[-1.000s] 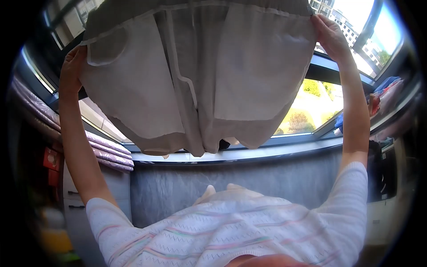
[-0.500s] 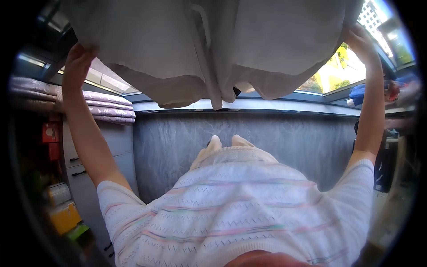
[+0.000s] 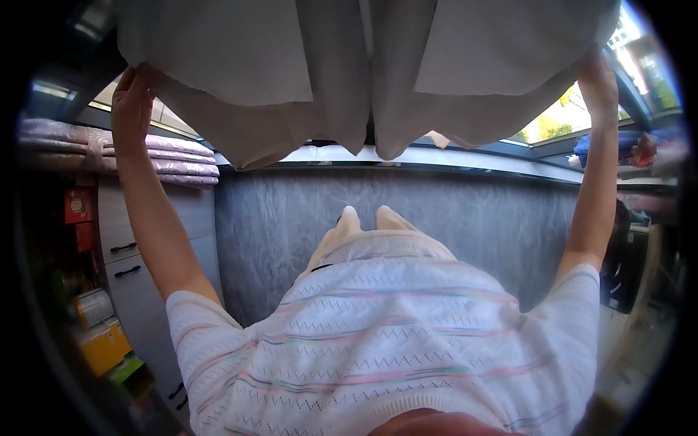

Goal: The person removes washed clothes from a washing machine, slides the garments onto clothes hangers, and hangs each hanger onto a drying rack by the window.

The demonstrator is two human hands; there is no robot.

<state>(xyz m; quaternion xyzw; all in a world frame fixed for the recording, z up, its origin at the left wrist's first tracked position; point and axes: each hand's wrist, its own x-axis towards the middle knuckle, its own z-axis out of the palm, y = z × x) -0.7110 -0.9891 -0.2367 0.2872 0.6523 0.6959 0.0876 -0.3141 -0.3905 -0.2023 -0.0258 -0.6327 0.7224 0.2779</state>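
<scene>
A large grey-white garment (image 3: 240,54) with pale inner panels hangs across the top of the head view, its upper part cut off by the frame. My left hand (image 3: 137,98) is closed on its left edge, fingers pinching the cloth. At the opposite edge, my right hand (image 3: 598,83) grips the cloth, its fingertips partly hidden by it. Both arms are raised and spread wide. The garment's wavy lower edge hangs in front of the window sill.
Folded pink patterned cloth (image 3: 178,160) lies on a grey cabinet (image 3: 120,211) at left. Red boxes (image 3: 78,206) and a yellow box (image 3: 107,347) stand beyond it. Blue and red items (image 3: 640,149) are at right. Below the window sill (image 3: 465,158) is a grey marbled floor (image 3: 494,218).
The view has tilted downward, so the garment sits higher in the frame and its waistband is out of sight. The middle folds have shifted. Both hands still hold the cloth.
</scene>
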